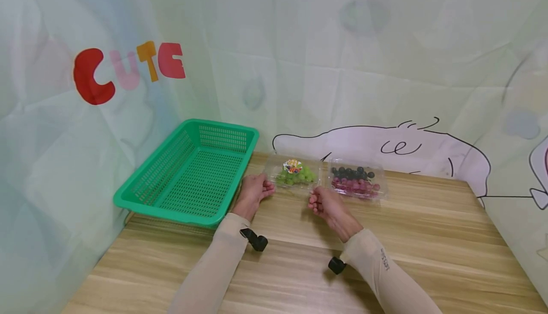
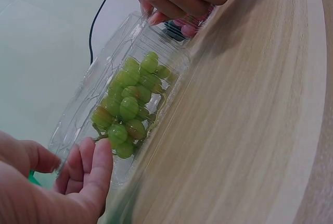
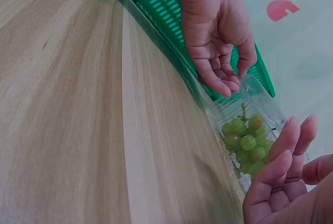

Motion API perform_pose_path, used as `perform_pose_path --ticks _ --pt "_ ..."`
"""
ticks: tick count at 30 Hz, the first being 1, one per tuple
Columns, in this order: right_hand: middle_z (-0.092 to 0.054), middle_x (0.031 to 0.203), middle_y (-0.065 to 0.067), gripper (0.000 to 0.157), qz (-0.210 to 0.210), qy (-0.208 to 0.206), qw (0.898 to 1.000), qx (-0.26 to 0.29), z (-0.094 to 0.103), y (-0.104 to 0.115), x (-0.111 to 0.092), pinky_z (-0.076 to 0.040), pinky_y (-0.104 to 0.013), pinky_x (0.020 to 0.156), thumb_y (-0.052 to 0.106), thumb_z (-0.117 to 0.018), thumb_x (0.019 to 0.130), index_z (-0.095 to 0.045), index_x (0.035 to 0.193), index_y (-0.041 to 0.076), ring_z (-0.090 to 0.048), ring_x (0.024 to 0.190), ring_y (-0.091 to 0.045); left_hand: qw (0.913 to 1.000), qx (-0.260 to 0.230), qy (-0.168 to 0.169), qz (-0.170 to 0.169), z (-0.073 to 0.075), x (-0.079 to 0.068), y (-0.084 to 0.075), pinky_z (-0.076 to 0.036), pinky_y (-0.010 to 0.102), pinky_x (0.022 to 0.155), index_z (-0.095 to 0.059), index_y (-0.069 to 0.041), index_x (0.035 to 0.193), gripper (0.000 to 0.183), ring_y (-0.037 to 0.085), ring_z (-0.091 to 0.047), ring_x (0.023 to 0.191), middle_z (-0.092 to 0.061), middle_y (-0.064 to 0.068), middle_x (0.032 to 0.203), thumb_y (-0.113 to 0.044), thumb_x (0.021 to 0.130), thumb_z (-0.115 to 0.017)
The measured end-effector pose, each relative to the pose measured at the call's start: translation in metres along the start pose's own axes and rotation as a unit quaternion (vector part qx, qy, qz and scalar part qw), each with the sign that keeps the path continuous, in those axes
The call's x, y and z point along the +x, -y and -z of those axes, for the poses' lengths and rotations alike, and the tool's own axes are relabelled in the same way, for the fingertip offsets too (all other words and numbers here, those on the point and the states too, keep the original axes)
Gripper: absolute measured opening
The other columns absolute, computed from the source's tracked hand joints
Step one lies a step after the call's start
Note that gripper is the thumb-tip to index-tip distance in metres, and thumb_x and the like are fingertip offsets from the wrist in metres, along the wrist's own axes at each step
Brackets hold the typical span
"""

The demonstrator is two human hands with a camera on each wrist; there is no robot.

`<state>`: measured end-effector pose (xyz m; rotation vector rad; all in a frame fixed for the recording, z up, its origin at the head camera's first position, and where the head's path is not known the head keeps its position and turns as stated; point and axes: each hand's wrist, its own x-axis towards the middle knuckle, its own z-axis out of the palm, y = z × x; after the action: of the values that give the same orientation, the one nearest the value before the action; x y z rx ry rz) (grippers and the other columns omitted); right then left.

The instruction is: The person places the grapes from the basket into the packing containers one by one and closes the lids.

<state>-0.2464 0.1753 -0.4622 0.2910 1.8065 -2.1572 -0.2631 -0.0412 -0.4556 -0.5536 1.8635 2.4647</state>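
A clear plastic box with green grapes inside lies at the back of the wooden table, a round fruit sticker on its lid. At the box's left end is my left hand, thumb and bent fingers spread slightly apart, fingertips right at the corner. My right hand hovers by the front right corner, its fingers loosely curled with nothing in them. To the right stands a second clear box with dark grapes behind red grapes.
A large green plastic basket with slotted sides sits at the left, close beside my left hand. Behind the table hangs a printed cloth, and it also runs along the left and right sides.
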Motion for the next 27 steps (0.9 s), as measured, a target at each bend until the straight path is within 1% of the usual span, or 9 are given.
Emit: perform_pose_path --ticks 6,11,14,20,23,27 --pt "-0.061 0.063 0.004 0.019 -0.005 -0.003 1.0 -0.006 -0.0005 0.0 0.0007 -0.046 -0.019 0.053 0.013 -0.046 0.099 -0.059 0.088 0.004 -0.058 0.055 -0.007 1.0 0.005 -0.002 0.002 0.0003 -0.0012 -0.0001 -0.062 0.029 0.074 -0.057 0.018 0.106 0.024 0.02 -0.066 0.074 -0.061 0.011 0.076 -0.002 0.099 -0.046" --pt "-0.061 0.063 0.004 0.018 -0.004 -0.008 1.0 -0.011 -0.0008 0.0001 0.0001 -0.046 -0.019 0.053 0.012 -0.047 0.097 -0.06 0.088 0.003 -0.059 0.054 -0.007 1.0 0.001 -0.003 -0.003 -0.0001 -0.0015 0.0008 -0.062 0.031 0.075 -0.058 0.015 0.101 0.021 0.019 -0.067 0.073 -0.062 0.011 0.076 -0.001 0.099 -0.046" --pt "-0.061 0.062 0.005 0.018 -0.004 -0.007 1.0 -0.01 -0.0009 0.0003 -0.0002 -0.046 -0.019 0.053 0.012 -0.048 0.097 -0.06 0.086 0.004 -0.059 0.054 -0.007 1.0 0.0 -0.005 -0.003 -0.0007 -0.0021 0.0006 -0.062 0.031 0.076 -0.058 0.014 0.1 0.02 0.018 -0.066 0.071 -0.062 0.011 0.076 -0.001 0.099 -0.046" --pt "-0.062 0.064 0.004 0.019 -0.008 -0.005 1.0 -0.01 -0.0008 0.0015 -0.0009 -0.048 -0.02 0.055 0.012 -0.048 0.098 -0.06 0.086 0.005 -0.059 0.055 -0.008 1.0 0.003 -0.005 0.002 -0.0002 -0.0013 0.0016 -0.061 0.03 0.076 -0.059 0.009 0.095 0.02 0.017 -0.066 0.073 -0.062 0.011 0.078 -0.005 0.101 -0.047" --pt "-0.063 0.065 0.003 0.019 -0.01 -0.004 1.0 -0.013 -0.0008 0.0022 -0.0012 -0.05 -0.02 0.056 0.013 -0.048 0.099 -0.06 0.089 0.003 -0.06 0.056 -0.008 1.0 0.0 -0.004 0.004 0.0002 -0.0014 0.0023 -0.061 0.029 0.075 -0.059 0.007 0.091 0.02 0.018 -0.066 0.073 -0.062 0.011 0.079 -0.006 0.101 -0.048" --pt "-0.064 0.069 0.002 0.02 -0.011 0.002 1.0 -0.022 -0.0004 0.0033 -0.0025 -0.052 -0.021 0.058 0.015 -0.047 0.101 -0.059 0.096 0.0 -0.061 0.058 -0.008 0.9999 -0.007 -0.004 0.007 0.0004 -0.003 0.0017 -0.061 0.028 0.074 -0.059 0.004 0.086 0.021 0.018 -0.066 0.073 -0.062 0.01 0.078 -0.007 0.1 -0.049"
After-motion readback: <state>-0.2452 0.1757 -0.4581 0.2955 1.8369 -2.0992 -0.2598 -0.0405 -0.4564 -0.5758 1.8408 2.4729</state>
